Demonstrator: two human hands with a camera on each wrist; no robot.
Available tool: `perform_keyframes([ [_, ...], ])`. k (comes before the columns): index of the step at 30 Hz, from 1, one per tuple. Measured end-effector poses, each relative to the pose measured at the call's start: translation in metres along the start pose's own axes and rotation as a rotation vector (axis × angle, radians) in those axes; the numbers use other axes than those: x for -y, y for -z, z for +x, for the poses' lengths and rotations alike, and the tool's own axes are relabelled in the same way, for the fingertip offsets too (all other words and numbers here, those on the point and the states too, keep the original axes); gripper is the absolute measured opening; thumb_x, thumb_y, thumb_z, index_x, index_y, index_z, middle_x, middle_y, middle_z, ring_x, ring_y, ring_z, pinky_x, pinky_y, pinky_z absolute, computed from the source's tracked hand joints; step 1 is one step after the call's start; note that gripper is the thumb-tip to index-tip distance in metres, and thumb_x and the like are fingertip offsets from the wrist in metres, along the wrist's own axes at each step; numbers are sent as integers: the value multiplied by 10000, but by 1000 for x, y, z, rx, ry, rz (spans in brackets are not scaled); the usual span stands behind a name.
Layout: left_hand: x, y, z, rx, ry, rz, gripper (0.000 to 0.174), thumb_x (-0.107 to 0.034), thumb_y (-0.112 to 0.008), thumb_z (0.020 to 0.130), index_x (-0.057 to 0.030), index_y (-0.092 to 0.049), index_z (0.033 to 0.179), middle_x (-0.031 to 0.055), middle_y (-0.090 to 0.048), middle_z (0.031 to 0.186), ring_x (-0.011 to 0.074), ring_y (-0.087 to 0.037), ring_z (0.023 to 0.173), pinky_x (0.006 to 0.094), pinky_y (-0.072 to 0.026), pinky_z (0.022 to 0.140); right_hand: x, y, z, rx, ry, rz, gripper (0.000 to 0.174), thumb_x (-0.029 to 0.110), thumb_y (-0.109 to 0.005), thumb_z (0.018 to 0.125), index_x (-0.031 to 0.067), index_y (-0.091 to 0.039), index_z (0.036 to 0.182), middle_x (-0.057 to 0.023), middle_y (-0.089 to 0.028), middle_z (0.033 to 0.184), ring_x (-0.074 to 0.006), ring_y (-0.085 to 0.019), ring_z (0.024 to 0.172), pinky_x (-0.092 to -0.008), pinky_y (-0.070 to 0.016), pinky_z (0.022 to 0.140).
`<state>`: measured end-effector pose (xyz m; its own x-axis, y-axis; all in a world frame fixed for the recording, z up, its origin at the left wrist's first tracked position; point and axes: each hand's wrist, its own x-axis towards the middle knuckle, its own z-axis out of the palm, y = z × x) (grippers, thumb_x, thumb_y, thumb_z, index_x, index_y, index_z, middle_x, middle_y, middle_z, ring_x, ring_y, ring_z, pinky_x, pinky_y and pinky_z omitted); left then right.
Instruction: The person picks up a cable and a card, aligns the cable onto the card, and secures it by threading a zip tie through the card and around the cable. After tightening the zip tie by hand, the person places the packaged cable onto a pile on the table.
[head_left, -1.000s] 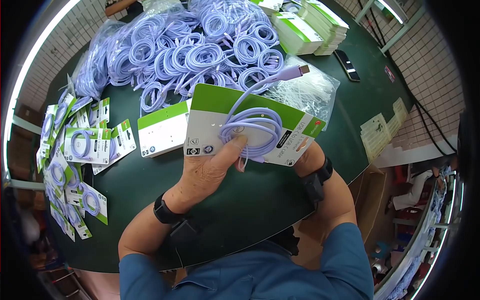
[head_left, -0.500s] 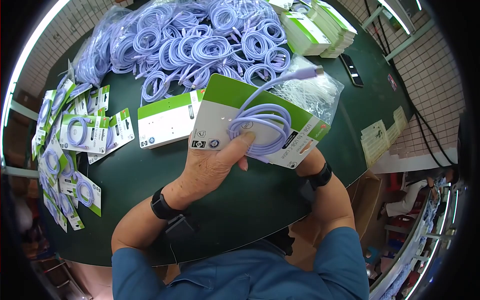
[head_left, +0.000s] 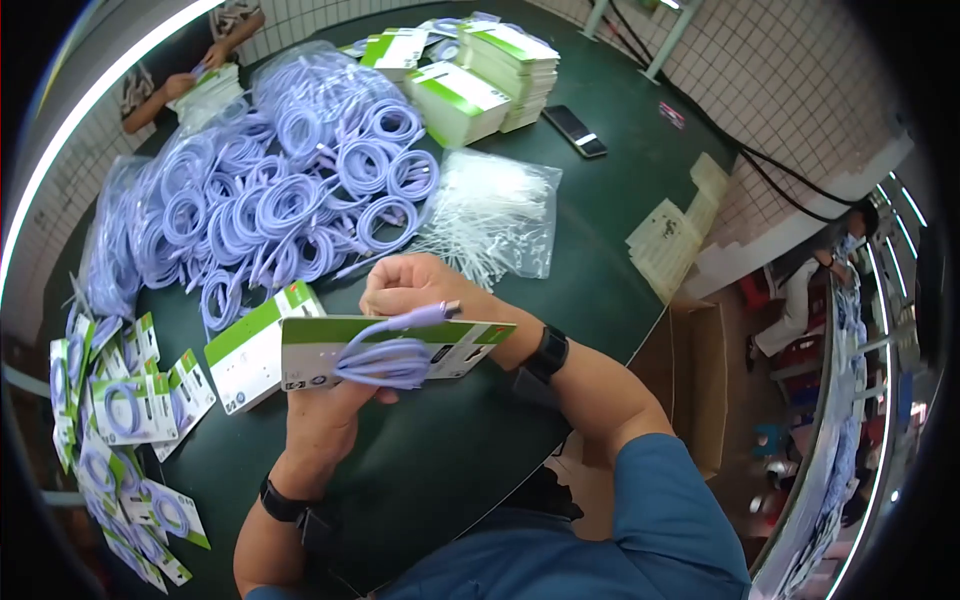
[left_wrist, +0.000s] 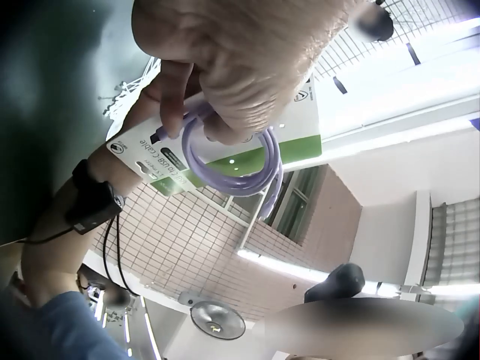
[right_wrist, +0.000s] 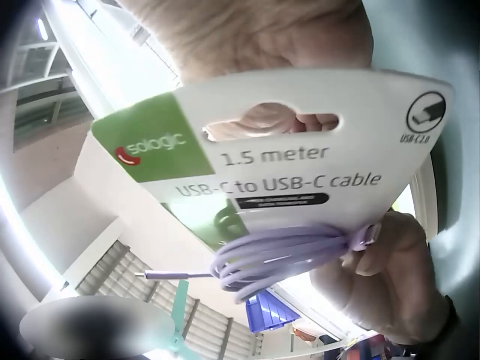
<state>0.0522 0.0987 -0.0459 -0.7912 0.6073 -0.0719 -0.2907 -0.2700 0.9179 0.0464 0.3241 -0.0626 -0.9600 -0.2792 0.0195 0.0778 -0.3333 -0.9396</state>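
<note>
In the head view my left hand grips a white and green cable card by its lower left part, thumb at the lavender coiled USB-C cable on its front. One plug sticks out over the card's top. The left wrist view shows the same coil under my left thumb. Behind the card, my right hand has its fingers curled near the back; I cannot tell what they hold. The right wrist view shows the card's hang hole and printed text close up.
A stack of cards lies just left of my hands. Coiled cables are heaped behind, beside a bag of white ties. Carded cables pile at left. Card stacks and a phone sit farther back.
The head view has swung to the right. The held card has tipped from facing up to nearly edge-on, and my right hand has come up into sight behind its top edge.
</note>
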Motion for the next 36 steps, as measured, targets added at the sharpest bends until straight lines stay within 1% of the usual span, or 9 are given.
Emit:
perform_keyframes([
  [2, 3, 6, 5, 3, 43, -11, 291, -35, -795, 899, 15, -686, 1163, 84, -734, 1033, 156, -717, 849, 275, -594, 677, 10, -5, -1, -31, -37, 90, 167, 169, -741, 990, 38, -637, 998, -29, -685, 919, -85, -674, 832, -216, -545, 730],
  [10, 11, 15, 8, -20, -27, 95, 167, -36, -796, 894, -26, -655, 983, 44, -688, 954, 120, -679, 838, 270, -570, 745, 5, -10, 2, -122, -14, -136, 116, 97, -694, 998, 19, -626, 944, -21, -663, 816, -79, -641, 739, -223, -515, 663],
  [14, 20, 21, 16, 35, -232, 202, 142, -10, -774, 899, -26, -664, 988, 41, -675, 955, 100, -641, 814, 250, -532, 736, 8, -12, -2, -132, -23, -71, 126, 95, -702, 992, 15, -627, 932, -17, -656, 818, -72, -606, 712, -233, -500, 647],
  [18, 17, 22, 13, -203, -172, 45, 107, 20, -738, 908, -22, -675, 983, 41, -667, 951, 102, -623, 789, 243, -511, 722, 14, -15, -5, -33, 60, 65, 128, 104, -707, 989, 15, -636, 932, -11, -649, 818, -69, -596, 711, -234, -496, 653],
  [25, 21, 24, 12, -259, -190, 136, 262, -24, -749, 896, -24, -647, 1138, 48, -688, 995, 125, -650, 804, 259, -534, 735, 22, -11, -8, -5, 206, -353, 104, 112, -696, 998, 19, -652, 985, -4, -683, 874, -73, -614, 767, -231, -503, 691],
  [30, 16, 44, 10, -142, -139, 121, 325, -60, -749, 908, -21, -617, 1203, 55, -699, 1048, 147, -679, 898, 296, -563, 797, 40, -3, -12, 14, 205, 10, 114, 129, -690, 999, 27, -671, 1046, -46, -747, 963, -94, -666, 835, -251, -534, 737],
  [33, 17, 65, 18, -223, -282, 113, 285, -73, -676, 996, 0, -606, 1262, 75, -664, 1174, 158, -639, 1042, 312, -537, 856, 52, -6, -17, -32, 334, 55, 179, 157, -731, 958, 17, -697, 1063, -49, -756, 957, -128, -694, 840, -290, -560, 747],
  [35, 22, 92, 25, -214, -262, 78, 290, -82, -677, 1006, 10, -613, 1274, 79, -659, 1203, 159, -629, 1077, 315, -532, 880, 45, -8, -16, -115, 458, -254, 229, 152, -796, 867, 2, -715, 1020, -79, -761, 906, -177, -709, 791, -319, -561, 721],
  [36, 18, 99, 27, -252, -254, 55, 307, -104, -683, 1015, 26, -614, 1285, 82, -664, 1208, 153, -634, 1078, 310, -531, 908, 34, -8, -9, -189, 623, -424, 234, 130, -807, 822, -1, -719, 995, -107, -752, 873, -212, -709, 764, -335, -558, 708],
])
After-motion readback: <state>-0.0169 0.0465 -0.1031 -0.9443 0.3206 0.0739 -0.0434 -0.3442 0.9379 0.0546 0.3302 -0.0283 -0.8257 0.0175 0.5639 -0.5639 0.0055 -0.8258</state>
